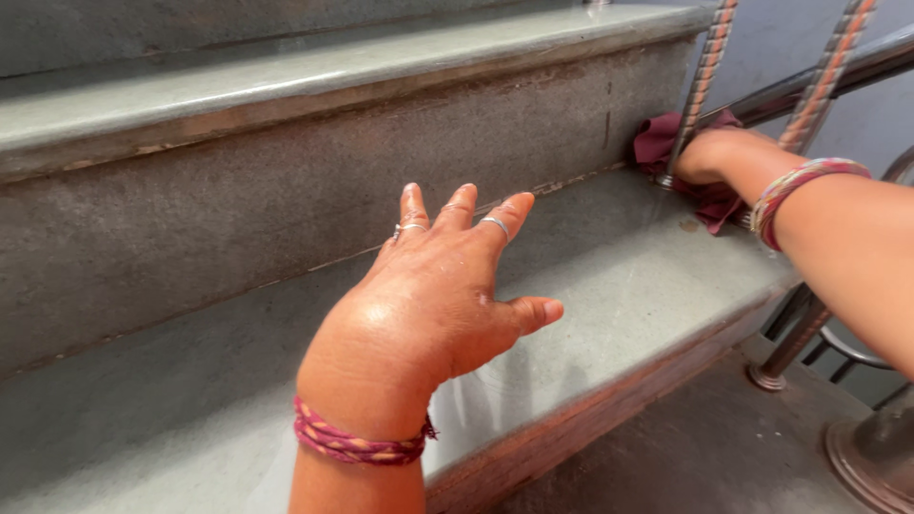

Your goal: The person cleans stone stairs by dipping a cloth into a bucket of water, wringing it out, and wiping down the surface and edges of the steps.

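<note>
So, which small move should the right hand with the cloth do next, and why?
Probably slide the cloth around the foot of the railing post. The right hand presses the dark red cloth there, where the post meets the step, and the left hand rests open over the step, away from it.

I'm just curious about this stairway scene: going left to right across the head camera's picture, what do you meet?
Left hand spread flat on the stone step → dark red cloth → right hand pressing on the cloth → twisted metal railing post.
</note>
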